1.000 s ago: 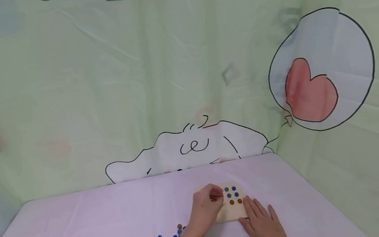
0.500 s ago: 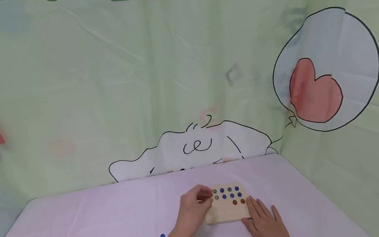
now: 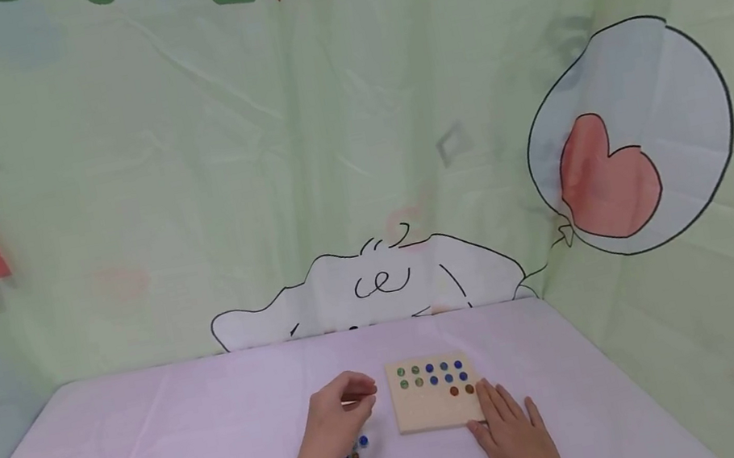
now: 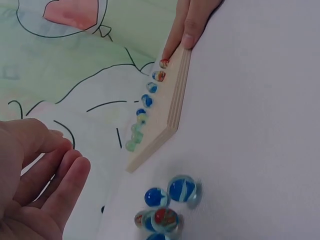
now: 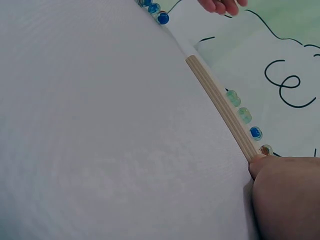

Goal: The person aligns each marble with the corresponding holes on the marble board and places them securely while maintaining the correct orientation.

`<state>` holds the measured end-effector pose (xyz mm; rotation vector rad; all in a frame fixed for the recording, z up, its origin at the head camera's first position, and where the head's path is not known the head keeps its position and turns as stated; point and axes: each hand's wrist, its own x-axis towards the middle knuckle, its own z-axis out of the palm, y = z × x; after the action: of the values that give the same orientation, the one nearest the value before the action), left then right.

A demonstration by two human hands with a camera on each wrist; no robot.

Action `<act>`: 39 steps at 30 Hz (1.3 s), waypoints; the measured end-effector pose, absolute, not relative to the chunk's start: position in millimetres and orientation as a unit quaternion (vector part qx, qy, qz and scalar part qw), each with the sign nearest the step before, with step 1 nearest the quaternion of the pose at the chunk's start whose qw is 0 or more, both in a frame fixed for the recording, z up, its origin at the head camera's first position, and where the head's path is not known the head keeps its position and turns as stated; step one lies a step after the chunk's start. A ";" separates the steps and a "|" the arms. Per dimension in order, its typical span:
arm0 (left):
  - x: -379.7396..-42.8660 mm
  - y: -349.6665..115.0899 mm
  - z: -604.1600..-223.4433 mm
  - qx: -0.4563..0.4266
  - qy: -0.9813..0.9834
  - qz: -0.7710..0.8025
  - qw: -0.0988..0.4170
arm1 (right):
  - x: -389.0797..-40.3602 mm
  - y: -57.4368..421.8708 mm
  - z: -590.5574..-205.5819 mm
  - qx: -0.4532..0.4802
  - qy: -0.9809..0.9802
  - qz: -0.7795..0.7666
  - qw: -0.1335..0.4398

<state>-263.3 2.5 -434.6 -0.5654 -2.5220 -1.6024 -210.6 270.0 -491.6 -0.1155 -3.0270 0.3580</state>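
A pale wooden board (image 3: 436,413) holds glass marbles: two full rows at the far side, with green marbles (image 3: 403,385) on the left and blue marbles (image 3: 448,378) to the right. Two reddish-brown marbles (image 3: 462,390) sit in a third row, at its right end. My left hand (image 3: 341,414) hovers left of the board, fingers loosely bent, and no marble shows between fingers and thumb in the left wrist view. Straight fingers of my right hand (image 3: 517,432) rest along the board's right edge, thumb at the near corner.
A loose cluster of mostly blue marbles (image 4: 182,189), with a red-and-white one (image 4: 166,219) among them, lies on the pale table cover (image 3: 156,454) left of the board, partly under my left wrist. A printed cloth (image 3: 137,220) hangs behind the table.
My left hand has drawn back leftward off the board, uncovering green marbles at the far left corner of it. My right hand stays at the board's edge.
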 end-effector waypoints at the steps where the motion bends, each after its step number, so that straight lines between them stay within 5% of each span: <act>1: -263.8 -1.3 -436.2 -0.182 -0.830 -0.525 0.050 | -210.8 269.7 -491.6 -0.038 -0.991 0.117 0.046; 23: -260.3 -28.8 -460.8 -0.176 -0.848 -0.500 -0.012 | -209.8 270.0 -492.3 -0.038 -0.991 0.121 0.046; 39: -265.4 -32.2 -466.9 -0.215 -0.845 -0.490 -0.007 | -208.8 269.5 -491.8 -0.035 -0.990 0.124 0.053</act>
<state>-265.4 -32.2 -466.9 -0.6785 -2.6659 -1.5461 -208.8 269.5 -491.8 -0.1070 -3.0097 0.3783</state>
